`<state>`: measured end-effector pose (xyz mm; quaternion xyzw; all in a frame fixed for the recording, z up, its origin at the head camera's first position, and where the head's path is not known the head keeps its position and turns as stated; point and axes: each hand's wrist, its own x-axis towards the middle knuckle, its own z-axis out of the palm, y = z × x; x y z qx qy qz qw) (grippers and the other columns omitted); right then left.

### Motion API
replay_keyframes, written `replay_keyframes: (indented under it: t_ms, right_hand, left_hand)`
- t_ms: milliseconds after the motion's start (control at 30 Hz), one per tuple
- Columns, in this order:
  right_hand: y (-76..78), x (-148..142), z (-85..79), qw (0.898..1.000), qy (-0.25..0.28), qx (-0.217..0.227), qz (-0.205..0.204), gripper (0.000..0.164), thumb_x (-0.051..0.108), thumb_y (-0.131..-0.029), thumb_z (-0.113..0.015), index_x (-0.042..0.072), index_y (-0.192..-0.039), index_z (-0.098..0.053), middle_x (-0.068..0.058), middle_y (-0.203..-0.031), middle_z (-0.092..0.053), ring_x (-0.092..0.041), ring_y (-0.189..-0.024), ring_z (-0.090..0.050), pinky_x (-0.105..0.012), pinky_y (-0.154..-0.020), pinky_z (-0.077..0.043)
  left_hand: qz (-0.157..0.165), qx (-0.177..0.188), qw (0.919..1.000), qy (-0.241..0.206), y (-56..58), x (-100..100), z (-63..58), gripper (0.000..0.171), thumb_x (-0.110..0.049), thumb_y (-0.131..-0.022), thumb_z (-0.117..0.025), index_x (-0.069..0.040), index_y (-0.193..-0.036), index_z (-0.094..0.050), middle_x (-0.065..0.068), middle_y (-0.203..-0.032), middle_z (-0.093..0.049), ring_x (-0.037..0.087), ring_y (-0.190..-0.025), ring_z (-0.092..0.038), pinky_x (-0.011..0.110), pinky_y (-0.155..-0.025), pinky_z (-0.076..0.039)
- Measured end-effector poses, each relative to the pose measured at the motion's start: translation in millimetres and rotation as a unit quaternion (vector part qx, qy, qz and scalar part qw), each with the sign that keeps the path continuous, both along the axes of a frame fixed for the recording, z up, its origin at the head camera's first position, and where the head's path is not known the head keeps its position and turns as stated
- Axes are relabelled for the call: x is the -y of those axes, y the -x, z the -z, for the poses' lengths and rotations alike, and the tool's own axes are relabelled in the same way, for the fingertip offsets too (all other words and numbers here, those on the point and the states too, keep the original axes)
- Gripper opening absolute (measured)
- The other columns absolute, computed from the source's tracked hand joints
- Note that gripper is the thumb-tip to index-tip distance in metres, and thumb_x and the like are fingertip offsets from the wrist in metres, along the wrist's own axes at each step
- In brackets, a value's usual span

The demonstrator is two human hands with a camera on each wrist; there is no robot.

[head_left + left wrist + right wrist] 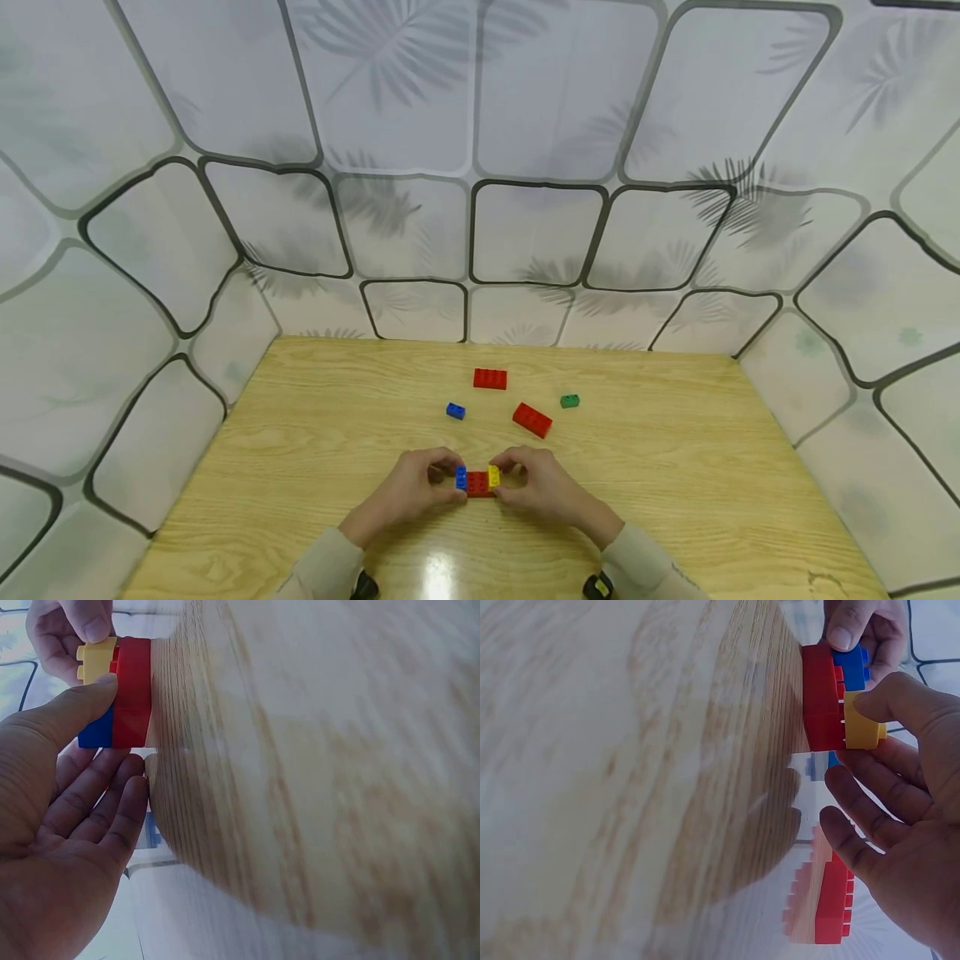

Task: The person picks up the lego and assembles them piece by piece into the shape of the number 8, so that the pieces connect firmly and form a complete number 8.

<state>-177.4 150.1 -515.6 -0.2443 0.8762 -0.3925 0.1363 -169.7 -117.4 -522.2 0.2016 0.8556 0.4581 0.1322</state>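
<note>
A red toy building brick (477, 485) sits on the table between both hands, with a small blue brick (461, 477) on its left end and a small yellow brick (493, 476) on its right end. My left hand (411, 488) pinches the blue brick between thumb and fingers. At the other end, my right hand (542, 487) pinches the yellow brick, its thumb (892, 699) on the near side. Red studs show in the middle of the red brick, and some also show along the underside of the yellow brick (861, 729) in the right wrist view.
Farther back on the wooden table (337, 417) lie a red brick (490, 379), another, angled red brick (532, 420), a small blue brick (455, 411) and a small green brick (570, 401). Patterned fabric walls (540, 233) enclose the table at the back and sides.
</note>
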Motion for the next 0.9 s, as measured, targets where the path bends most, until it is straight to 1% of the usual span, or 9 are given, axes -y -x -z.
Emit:
replay_keyframes:
  t_ms: [333, 533, 600, 700, 800, 900]
  right_hand:
    - [-2.2, 1.2, 3.8, 1.0, 0.016, 0.001, 0.01, 0.029, 0.023, -0.094, -0.08, 0.013, -0.121, -0.076, 0.006, -0.112, -0.073, -0.014, -0.1, -0.062, -0.024, -0.086, -0.051]
    - [-3.1, 1.3, 4.2, 1.0, 0.016, 0.001, 0.01, 0.031, 0.023, -0.093, -0.081, 0.012, -0.122, -0.076, 0.005, -0.114, -0.072, -0.014, -0.101, -0.06, -0.024, -0.087, -0.05]
    - [-2.7, 1.0, 5.6, 1.0, 0.012, -0.007, 0.007, 0.031, 0.023, -0.093, -0.081, 0.012, -0.122, -0.076, 0.005, -0.115, -0.072, -0.013, -0.101, -0.061, -0.024, -0.087, -0.051]
    - [-2.2, 1.1, 7.7, 1.0, -0.002, -0.029, 0.0, 0.031, 0.023, -0.093, -0.082, 0.012, -0.122, -0.075, 0.004, -0.116, -0.073, -0.011, -0.102, -0.062, -0.026, -0.09, -0.054]
    - [-2.6, 1.8, 7.2, 0.998, -0.018, -0.052, -0.007, 0.032, 0.023, -0.092, -0.082, 0.012, -0.121, -0.075, 0.004, -0.115, -0.073, -0.01, -0.101, -0.063, -0.028, -0.093, -0.056]
    - [-2.9, 2.5, 5.4, 0.998, -0.029, -0.062, -0.009, 0.031, 0.022, -0.091, -0.083, 0.012, -0.119, -0.075, 0.004, -0.114, -0.072, -0.009, -0.1, -0.062, -0.028, -0.092, -0.056]
  left_hand:
    - [0.002, 0.001, 1.0, -0.008, -0.1, -0.1, -0.2, 0.038, -0.023, -0.089, -0.087, -0.006, -0.12, -0.073, 0.002, -0.114, -0.076, 0.022, -0.107, -0.07, 0.04, -0.093, -0.061]
    - [-0.002, -0.002, 1.0, -0.005, -0.6, -0.5, 0.3, 0.038, -0.023, -0.088, -0.088, -0.007, -0.12, -0.074, 0.001, -0.113, -0.076, 0.021, -0.106, -0.07, 0.039, -0.093, -0.061]
    - [-0.002, -0.002, 1.0, -0.004, -0.5, -0.5, 0.3, 0.039, -0.023, -0.088, -0.088, -0.007, -0.12, -0.073, 0.001, -0.113, -0.076, 0.021, -0.106, -0.071, 0.039, -0.093, -0.061]
    - [-0.002, -0.001, 1.0, -0.003, -0.5, -0.1, 0.3, 0.039, -0.023, -0.088, -0.088, -0.007, -0.12, -0.073, 0.001, -0.113, -0.076, 0.021, -0.106, -0.071, 0.04, -0.093, -0.061]
    - [-0.002, 0.001, 1.0, -0.002, -0.4, 0.2, 0.2, 0.039, -0.024, -0.088, -0.088, -0.007, -0.12, -0.073, 0.001, -0.113, -0.076, 0.02, -0.106, -0.071, 0.04, -0.093, -0.061]
    - [-0.001, 0.002, 1.0, -0.003, -0.4, 0.0, -0.2, 0.039, -0.023, -0.088, -0.088, -0.007, -0.12, -0.073, 0.001, -0.113, -0.076, 0.021, -0.106, -0.071, 0.04, -0.093, -0.061]
